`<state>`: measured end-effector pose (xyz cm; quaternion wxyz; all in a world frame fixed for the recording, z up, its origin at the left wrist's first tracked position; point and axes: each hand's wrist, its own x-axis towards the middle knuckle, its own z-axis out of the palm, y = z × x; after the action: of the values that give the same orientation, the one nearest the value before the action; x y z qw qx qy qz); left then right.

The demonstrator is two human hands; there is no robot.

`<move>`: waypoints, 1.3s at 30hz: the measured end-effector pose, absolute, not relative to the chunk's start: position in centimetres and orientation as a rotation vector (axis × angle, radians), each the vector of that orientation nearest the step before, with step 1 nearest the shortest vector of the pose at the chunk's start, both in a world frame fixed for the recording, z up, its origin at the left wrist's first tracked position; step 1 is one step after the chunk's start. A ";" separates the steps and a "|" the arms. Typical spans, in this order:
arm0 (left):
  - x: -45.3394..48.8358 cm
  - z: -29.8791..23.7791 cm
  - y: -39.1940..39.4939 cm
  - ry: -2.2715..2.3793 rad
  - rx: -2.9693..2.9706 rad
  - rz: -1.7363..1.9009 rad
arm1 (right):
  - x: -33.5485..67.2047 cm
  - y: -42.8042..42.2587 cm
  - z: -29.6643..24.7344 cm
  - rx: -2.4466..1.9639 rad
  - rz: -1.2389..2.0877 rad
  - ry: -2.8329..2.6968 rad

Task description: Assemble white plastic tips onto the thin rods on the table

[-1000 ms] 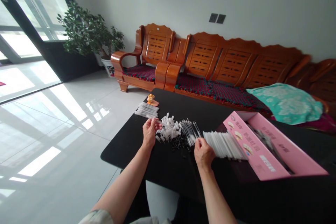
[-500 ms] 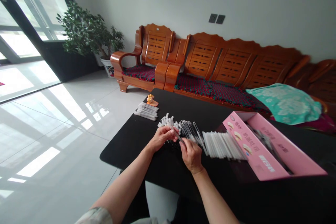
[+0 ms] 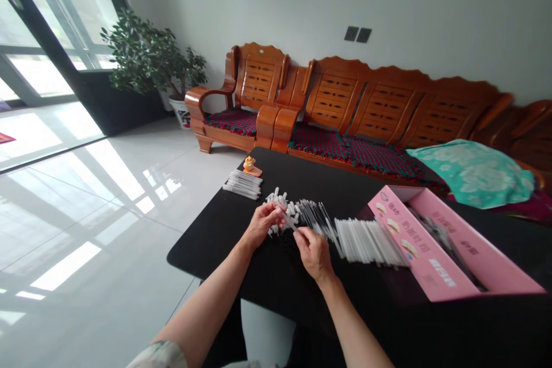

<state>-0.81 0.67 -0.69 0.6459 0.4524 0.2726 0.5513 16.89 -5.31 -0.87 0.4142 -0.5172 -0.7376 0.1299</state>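
Tube (image 3: 290, 221) pinched at both ends above a black table (image 3: 207, 241)

Against the far wall ran a carved wooden sofa (image 3: 379, 106), and the table stood before it. On the table's right sat an open pink box (image 3: 414, 241), with a row of translucent white barrels (image 3: 368, 241) lying side by side up against it. Left of the row, dark slender rods (image 3: 314, 215) lay slanted in a loose bunch; farther left, white sticks (image 3: 242, 185) were lined up near a small yellow figurine (image 3: 249, 164).

Both hands were nearly closed. The left hand (image 3: 264, 223) pinched the upper end between thumb and fingers; the right hand (image 3: 314, 250), fingers curled, gripped the lower end. Between them the piece looked slim, straight and pale, slanting down toward the right hand, its finer details too small for me to tell. Just behind it lay a heap of short white caps (image 3: 278, 195).
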 end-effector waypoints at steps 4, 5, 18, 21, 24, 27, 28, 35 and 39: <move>-0.9 -0.5 0.6 0.619 1.010 1.246 | 15.8 -5.0 0.5 -1.285 1.065 -1.578; -0.9 -0.5 0.5 0.614 1.006 1.243 | 15.6 -4.8 0.7 -1.255 1.249 -1.467; -3.8 -1.0 2.9 0.789 0.771 1.580 | 16.0 -7.2 -1.4 -1.400 0.218 -1.892; -3.6 -0.8 2.4 0.822 0.909 1.485 | 16.6 -7.7 -2.1 -1.468 0.106 -1.755; -2.5 -1.0 1.3 0.930 1.086 1.423 | 18.5 -7.5 -2.1 -1.553 -0.089 -1.576; -1.9 -1.3 0.7 1.110 1.325 1.439 | 21.5 -6.8 -1.8 -1.777 -0.339 -1.467; -1.9 -1.4 0.7 1.182 1.412 1.456 | 22.7 -6.5 -1.6 -1.885 -0.397 -1.451; -1.8 -2.1 1.6 1.562 1.801 1.348 | 28.9 -5.5 -0.2 -2.325 -0.655 -1.492; -1.6 -2.5 2.0 1.551 1.864 1.361 | 29.1 -5.3 0.4 -2.158 -0.803 -1.505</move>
<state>-1.64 1.98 -2.50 0.1793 0.6594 0.5488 0.4815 29.05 -5.26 0.44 0.1940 -0.7696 -0.5368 -0.2862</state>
